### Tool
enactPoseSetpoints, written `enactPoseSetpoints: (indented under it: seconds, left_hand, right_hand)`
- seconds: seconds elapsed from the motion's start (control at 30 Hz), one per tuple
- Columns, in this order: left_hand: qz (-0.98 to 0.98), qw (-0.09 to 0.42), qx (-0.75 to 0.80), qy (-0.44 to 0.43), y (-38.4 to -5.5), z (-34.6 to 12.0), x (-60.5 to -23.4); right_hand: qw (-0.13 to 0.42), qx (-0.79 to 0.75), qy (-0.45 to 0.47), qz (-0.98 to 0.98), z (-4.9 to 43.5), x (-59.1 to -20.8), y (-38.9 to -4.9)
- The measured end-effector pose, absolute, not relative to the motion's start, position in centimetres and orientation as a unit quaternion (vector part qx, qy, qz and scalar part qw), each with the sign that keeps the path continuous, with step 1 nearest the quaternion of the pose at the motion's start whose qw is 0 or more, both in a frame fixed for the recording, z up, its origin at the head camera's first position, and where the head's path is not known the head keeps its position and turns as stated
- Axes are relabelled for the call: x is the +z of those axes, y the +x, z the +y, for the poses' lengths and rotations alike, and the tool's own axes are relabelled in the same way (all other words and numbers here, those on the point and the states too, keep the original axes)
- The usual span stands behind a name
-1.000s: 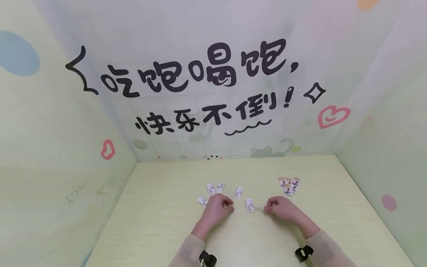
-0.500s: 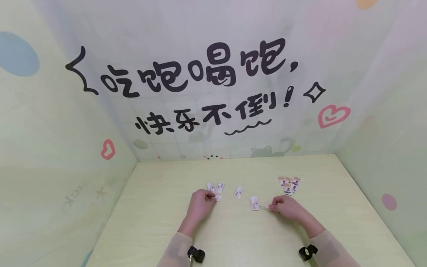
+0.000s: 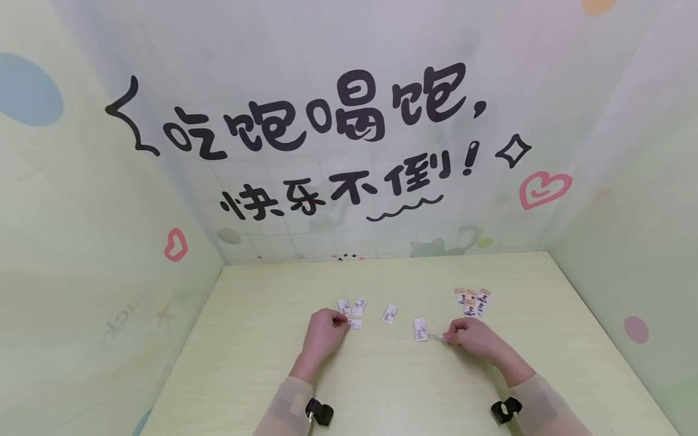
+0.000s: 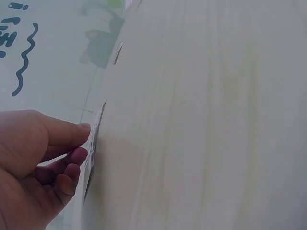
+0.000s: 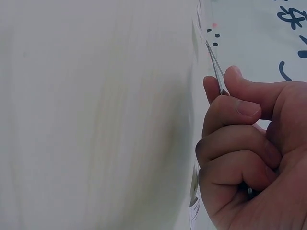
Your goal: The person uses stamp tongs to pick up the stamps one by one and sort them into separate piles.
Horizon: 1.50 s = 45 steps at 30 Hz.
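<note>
On the left, I have the left hand (image 3: 325, 333) low over the pale wood-grain table (image 3: 382, 393), thumb and forefinger close together at the left end of a small white rectangular packet with grey print (image 3: 355, 324); I cannot tell whether they pinch it or only touch it. That packet seems to lie crosswise, its long axis running left to right, though the fingers hide part of it. Just beyond lie two matching printed packets, the left one (image 3: 343, 306) with its far end leaning left, the right one (image 3: 360, 306) leaning right. Farther right, a lone white packet (image 3: 389, 313) slants, far end to the right. Next, another white packet (image 3: 420, 330) has its long axis running almost straight away from me. At its right edge I see the tips of slim silver metal tweezers (image 5: 219, 79), pointing left and slightly away; I cannot tell whether they grip it. The right hand (image 3: 473, 338) holds the tweezers between thumb and forefinger, other fingers curled. Beyond that hand, tan-topped white packets (image 3: 471, 309) overlap in a cluster.
</note>
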<state>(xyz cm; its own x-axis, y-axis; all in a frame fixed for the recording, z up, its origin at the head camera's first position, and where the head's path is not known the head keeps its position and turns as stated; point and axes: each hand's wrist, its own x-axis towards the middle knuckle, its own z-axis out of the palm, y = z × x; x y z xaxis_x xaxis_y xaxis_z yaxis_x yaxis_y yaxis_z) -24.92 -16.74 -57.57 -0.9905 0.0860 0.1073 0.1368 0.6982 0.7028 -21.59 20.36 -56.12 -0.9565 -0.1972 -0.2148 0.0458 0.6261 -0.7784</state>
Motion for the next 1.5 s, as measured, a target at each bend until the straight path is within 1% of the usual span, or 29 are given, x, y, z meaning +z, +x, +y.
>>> enactPoseSetpoints:
  seconds: [0.37, 1.03, 1.27, 1.5]
  left_hand:
    - [-0.924, 0.024, -0.377, -0.060, -24.94, -16.57, -57.47]
    - [-0.925, 0.020, -0.376, -0.045, -25.08, -16.38, -57.56]
    - [-0.926, 0.026, -0.373, -0.048, -25.25, -16.35, -57.76]
    - [-0.925, 0.016, -0.377, -0.042, -25.52, -16.49, -57.86]
  right_hand:
    - [0.144, -0.431, -0.046, 0.890, 20.85, -55.60, -21.40]
    - [0.137, -0.415, -0.036, 0.899, 20.73, -56.14, -21.43]
    - [0.145, -0.412, -0.032, 0.899, 20.65, -55.83, -21.39]
    - [0.147, -0.401, -0.028, 0.904, 20.75, -55.54, -21.36]
